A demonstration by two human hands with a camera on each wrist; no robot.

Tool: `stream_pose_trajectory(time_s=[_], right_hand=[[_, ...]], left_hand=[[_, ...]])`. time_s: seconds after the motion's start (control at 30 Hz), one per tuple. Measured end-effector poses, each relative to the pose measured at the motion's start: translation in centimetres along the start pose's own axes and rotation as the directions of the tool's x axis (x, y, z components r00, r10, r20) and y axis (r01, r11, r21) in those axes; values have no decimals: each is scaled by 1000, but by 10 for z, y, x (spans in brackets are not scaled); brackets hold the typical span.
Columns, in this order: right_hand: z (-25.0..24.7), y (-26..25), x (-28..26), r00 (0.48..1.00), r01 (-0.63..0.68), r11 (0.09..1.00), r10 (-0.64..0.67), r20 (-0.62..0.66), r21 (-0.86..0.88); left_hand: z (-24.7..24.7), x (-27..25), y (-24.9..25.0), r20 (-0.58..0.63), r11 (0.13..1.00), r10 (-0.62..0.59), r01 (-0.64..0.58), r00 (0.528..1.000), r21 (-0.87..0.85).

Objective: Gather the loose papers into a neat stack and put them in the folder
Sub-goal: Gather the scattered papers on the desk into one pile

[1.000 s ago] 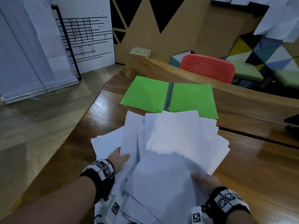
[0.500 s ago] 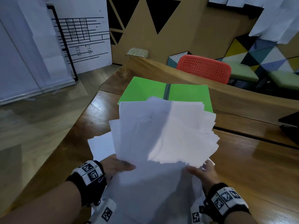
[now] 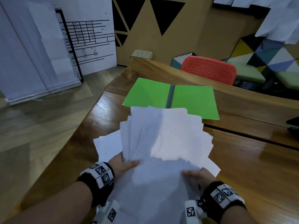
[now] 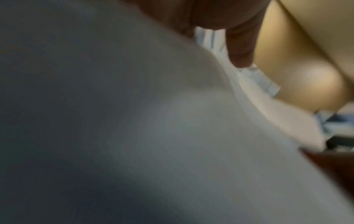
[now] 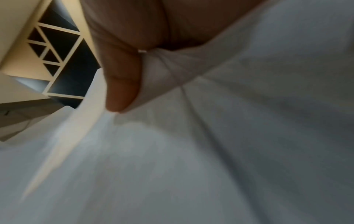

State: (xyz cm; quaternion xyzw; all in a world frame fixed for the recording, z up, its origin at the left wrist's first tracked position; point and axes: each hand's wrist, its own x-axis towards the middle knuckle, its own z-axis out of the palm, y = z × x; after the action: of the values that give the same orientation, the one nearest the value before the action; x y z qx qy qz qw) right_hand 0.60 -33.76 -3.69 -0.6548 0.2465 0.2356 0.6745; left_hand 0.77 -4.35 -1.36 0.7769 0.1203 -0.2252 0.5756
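A thick, uneven bundle of white papers (image 3: 163, 143) is lifted off the wooden table (image 3: 252, 162), its far edges fanned out. My left hand (image 3: 124, 164) grips the bundle's near left edge, thumb on top. My right hand (image 3: 194, 174) grips the near right edge the same way. In the left wrist view, paper (image 4: 134, 128) fills the picture under a thumb (image 4: 239, 50). The right wrist view shows my thumb (image 5: 122, 91) pressed on creased paper (image 5: 210, 144). The open green folder (image 3: 192, 99) lies flat just beyond the bundle. One loose sheet (image 3: 108, 146) stays on the table at left.
A red perforated chair back (image 3: 208, 70) stands behind the table's raised far ledge. A dark object (image 3: 293, 125) sits at the right edge. The table's left edge drops to the wooden floor (image 3: 40, 126). White boards lean at the far left.
The spread pile has been pulled together and lifted into a raised bundle held by both hands. Both hands moved inward and shifted their hold on the near edge.
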Motion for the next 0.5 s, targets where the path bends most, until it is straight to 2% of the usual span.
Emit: stream_pose_trajectory(time_s=[0.03,0.07,0.1,0.13,0.17,0.2,0.27,0.3,0.37,0.43,0.5], right_hand=[[-5,1,1,998,13,1000,-13,-59,-13],[-9,1,2,992,7,1000,-9,-123,-12],[-14,5,4,987,10,1000,-10,-161,0],[-16,8,6,981,6,1000,-6,-196,0],[-18,14,9,975,2,1000,-3,-223,-3],[-20,19,14,970,-3,1000,0,-244,-12],[-16,19,14,970,-24,999,14,-243,-38],[-14,19,13,972,-36,999,28,-233,-30],[-11,16,12,978,-46,999,39,-205,-29],[-11,19,17,983,-27,999,20,-182,-36],[-14,25,24,987,-14,999,6,-160,-48]], left_hand=[[-1,4,-1,-216,974,-51,97,975,204],[-5,7,-5,-439,919,-90,244,894,309],[-10,8,-8,-585,880,-143,373,798,294],[-16,9,-11,-650,859,-227,463,725,217],[-20,10,-13,-653,840,-316,523,688,145],[-23,14,-15,-632,813,-384,571,673,115],[-26,23,-19,-628,805,-406,586,664,98],[-26,26,-19,-626,819,-389,565,676,102],[-27,30,-16,-600,854,-328,500,729,140],[-28,30,-11,-536,872,-264,436,802,223],[-27,30,-10,-448,867,-251,405,858,290]])
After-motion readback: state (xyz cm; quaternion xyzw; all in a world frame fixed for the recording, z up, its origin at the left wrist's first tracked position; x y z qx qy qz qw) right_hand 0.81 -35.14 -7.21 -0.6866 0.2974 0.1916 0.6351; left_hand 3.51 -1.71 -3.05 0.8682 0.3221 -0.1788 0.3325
